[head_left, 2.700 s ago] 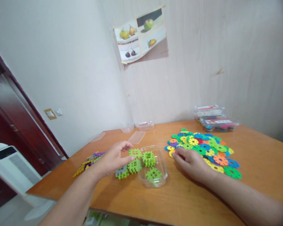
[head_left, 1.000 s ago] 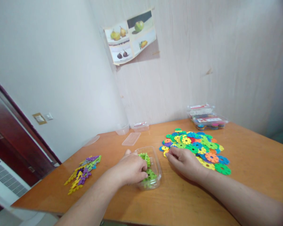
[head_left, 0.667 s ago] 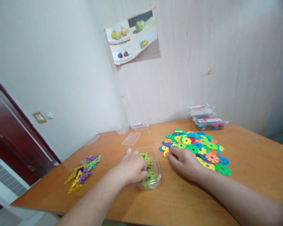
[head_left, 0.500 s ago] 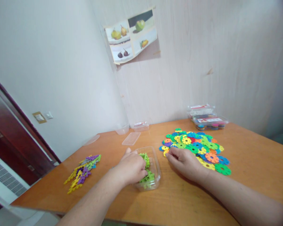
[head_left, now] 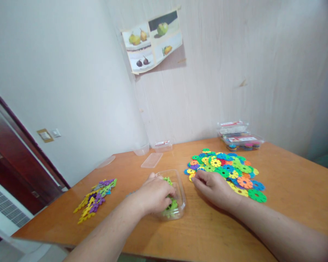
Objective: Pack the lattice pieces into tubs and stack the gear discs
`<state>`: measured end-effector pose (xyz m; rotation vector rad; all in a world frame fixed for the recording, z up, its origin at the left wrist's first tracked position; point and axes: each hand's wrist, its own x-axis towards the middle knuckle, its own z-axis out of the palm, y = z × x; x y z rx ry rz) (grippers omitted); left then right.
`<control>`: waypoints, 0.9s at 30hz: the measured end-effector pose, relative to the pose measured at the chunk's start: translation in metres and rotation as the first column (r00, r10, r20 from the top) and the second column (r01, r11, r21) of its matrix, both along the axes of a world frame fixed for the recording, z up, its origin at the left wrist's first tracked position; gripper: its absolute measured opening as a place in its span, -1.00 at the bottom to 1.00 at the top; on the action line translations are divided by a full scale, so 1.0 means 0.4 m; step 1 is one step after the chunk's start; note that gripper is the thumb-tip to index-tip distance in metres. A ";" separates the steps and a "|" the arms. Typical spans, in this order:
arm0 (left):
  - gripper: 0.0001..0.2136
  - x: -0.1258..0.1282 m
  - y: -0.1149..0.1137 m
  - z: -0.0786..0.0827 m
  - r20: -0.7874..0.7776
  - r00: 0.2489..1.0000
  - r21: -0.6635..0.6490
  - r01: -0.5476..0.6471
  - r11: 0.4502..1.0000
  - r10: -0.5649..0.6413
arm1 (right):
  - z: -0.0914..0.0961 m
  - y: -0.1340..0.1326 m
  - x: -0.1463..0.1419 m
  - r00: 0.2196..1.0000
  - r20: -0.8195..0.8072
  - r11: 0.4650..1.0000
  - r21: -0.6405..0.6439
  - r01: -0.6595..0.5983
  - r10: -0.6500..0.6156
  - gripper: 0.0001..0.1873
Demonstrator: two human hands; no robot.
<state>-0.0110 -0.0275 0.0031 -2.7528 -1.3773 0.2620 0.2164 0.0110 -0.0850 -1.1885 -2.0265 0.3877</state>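
My left hand (head_left: 157, 194) reaches over the near-left rim of a clear plastic box (head_left: 182, 196), its fingers bent down among light green notched building pieces (head_left: 171, 205). Thumb and forefinger curl toward each other; whatever lies between them is hidden. My right hand (head_left: 214, 189) rests on the table with its fingers curled closed, and nothing shows in them. It lies at the near-left edge of a heap of colourful notched plastic discs (head_left: 222, 172), partly covering some.
On the left lies a pile of yellow, purple, grey and green notched pieces (head_left: 97, 200). Toward the wall are a clear lid (head_left: 152, 160), a clear tub (head_left: 141, 150) and a small labelled box (head_left: 163, 146). Labelled clear boxes (head_left: 242, 140) are stacked at the back right.
My left hand has shifted slightly right and deeper over the box, its fingers moving among the green pieces. My right hand stays where it was.
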 end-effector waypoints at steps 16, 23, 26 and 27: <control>-0.78 -0.164 -0.005 0.078 0.263 0.926 0.062 -0.295 0.953 0.270 | -0.004 0.004 0.006 1.000 0.018 1.000 0.000 -0.025 0.025 -0.62; -0.63 -0.288 -0.053 0.060 0.243 0.872 -0.054 -0.426 0.903 0.426 | -0.012 0.007 0.003 0.999 0.034 1.000 -0.009 -0.025 0.025 -0.62; -0.53 -0.304 -0.070 0.040 0.218 0.873 -0.121 -0.418 0.900 0.435 | -0.011 0.007 0.002 0.999 0.030 1.000 -0.016 -0.017 0.018 -0.62; -0.52 -0.308 -0.072 0.032 0.218 0.875 -0.132 -0.412 0.901 0.432 | -0.011 0.007 0.002 0.999 0.032 1.000 -0.019 -0.017 0.018 -0.62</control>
